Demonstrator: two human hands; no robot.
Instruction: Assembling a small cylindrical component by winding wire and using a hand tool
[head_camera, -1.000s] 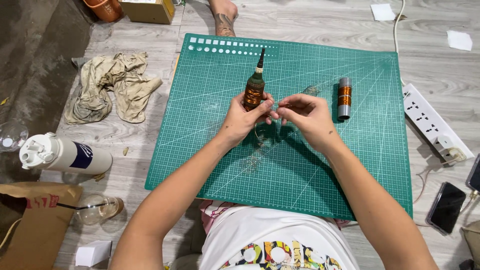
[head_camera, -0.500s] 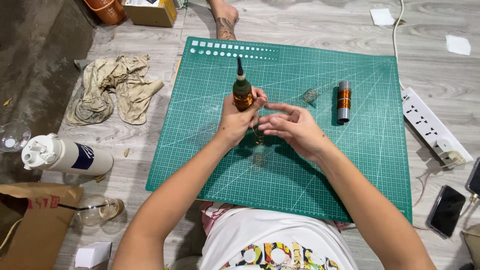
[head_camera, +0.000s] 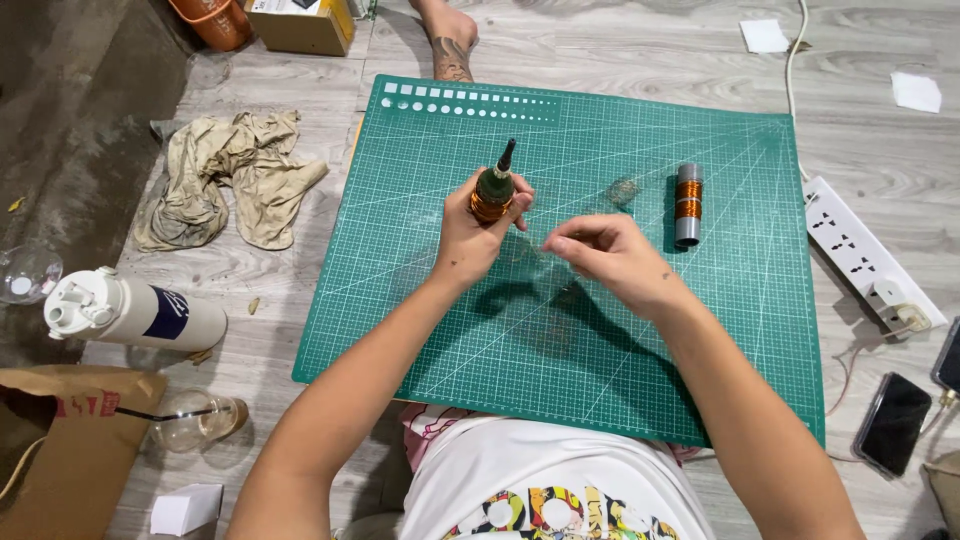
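The spool (head_camera: 492, 196) sits in the left hand (head_camera: 470, 240), up over the middle of the green mat (head_camera: 620, 390). It is wound with shiny orange wire, and a dark thin tip sticks out of its top. Its long way points up and a bit away from the person, toward the far edge of the mat. The left hand's grip is closed around the spool's lower part, with the fingers wrapped on the far side. The right hand (head_camera: 612, 258) is just beside it, a little nearer the person and off to the right. Its thumb and first finger are pinched together, as if on something very thin, but the strand is too fine to make out, so I cannot tell if anything is in that pinch. The pinch points back toward the spool, so the spool lies to the left of it and slightly farther away. The left hand is the one on the spool; the right hand is near but not touching it. Farther right on the mat lies a grey tube (head_camera: 687, 204) with an orange band, standing apart from both hands. A small dull clump (head_camera: 622, 191) lies between the tube and the spool. Off the mat, on the floor, are a rag (head_camera: 235, 175), a white bottle (head_camera: 130, 312), a power strip (head_camera: 865, 255) and a phone (head_camera: 893, 423).
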